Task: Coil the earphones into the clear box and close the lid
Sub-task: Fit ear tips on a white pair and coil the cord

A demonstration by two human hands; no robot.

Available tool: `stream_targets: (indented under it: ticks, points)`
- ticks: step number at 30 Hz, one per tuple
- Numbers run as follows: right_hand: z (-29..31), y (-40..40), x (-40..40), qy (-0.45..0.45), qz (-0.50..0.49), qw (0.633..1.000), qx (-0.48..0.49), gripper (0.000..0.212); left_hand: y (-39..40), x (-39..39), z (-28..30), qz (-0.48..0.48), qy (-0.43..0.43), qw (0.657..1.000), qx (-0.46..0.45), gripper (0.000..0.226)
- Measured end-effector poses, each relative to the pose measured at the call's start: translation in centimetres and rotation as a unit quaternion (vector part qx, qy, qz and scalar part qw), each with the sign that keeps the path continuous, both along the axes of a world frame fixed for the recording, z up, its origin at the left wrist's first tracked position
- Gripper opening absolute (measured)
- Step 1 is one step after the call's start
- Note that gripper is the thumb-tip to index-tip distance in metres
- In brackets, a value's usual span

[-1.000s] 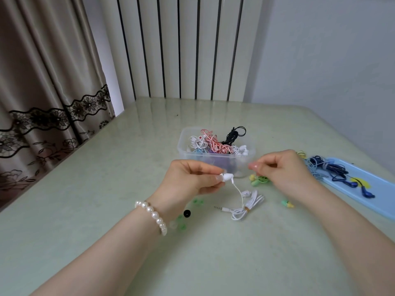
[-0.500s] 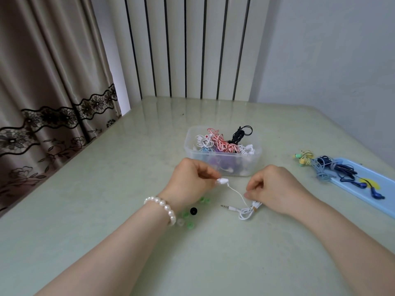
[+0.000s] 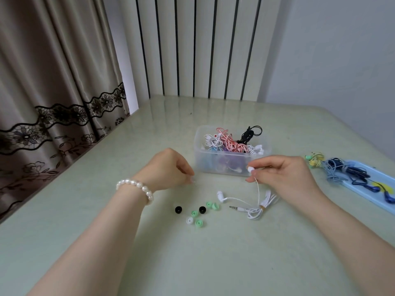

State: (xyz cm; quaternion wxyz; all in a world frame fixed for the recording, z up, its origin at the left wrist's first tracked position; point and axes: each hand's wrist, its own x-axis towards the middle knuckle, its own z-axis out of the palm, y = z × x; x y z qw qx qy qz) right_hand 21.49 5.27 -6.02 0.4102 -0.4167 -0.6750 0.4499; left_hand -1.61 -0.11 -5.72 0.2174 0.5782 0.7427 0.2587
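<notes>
The clear box (image 3: 201, 161) stands open mid-table, holding several coiled earphones in white, pink and black. In front of it lie white earphones (image 3: 259, 207), their cable bundled with a tie. One earbud (image 3: 220, 195) rests on the table, and the jack points left. My right hand (image 3: 286, 178) pinches the other white earbud just in front of the box, with its cable hanging down to the bundle. My left hand (image 3: 168, 169) hovers left of the box, fingers curled with the tips together. Nothing shows between them.
Loose ear tips (image 3: 197, 214) in black, green and white lie near my left wrist. At the right edge a flat light-blue tray (image 3: 363, 184) carries dark blue earphones. Yellow-green earphones (image 3: 314, 159) lie beside it. Curtains hang along the table's left side.
My left hand let go of the earbud, which now lies on the table, and drew back left. My right hand rose from the bundle, pinching the other earbud.
</notes>
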Motion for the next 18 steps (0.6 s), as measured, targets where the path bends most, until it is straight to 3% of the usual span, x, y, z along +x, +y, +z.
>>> stream_targets:
  ticks: [9,14,18]
  points:
    - [0.2,0.0,0.0,0.140,0.036,0.978,-0.148,0.015,0.5,0.6,-0.9,-0.006,0.019,1.000,-0.013,0.020]
    - [0.3,0.1,0.2,0.127,0.037,0.977,-0.168,0.025,-1.7,-1.0,2.1,-0.072,0.062,0.991,-0.095,0.014]
    - [0.1,0.1,0.0,0.099,0.045,0.982,-0.153,0.021,-2.3,-0.6,2.3,-0.121,0.090,0.971,-0.185,0.018]
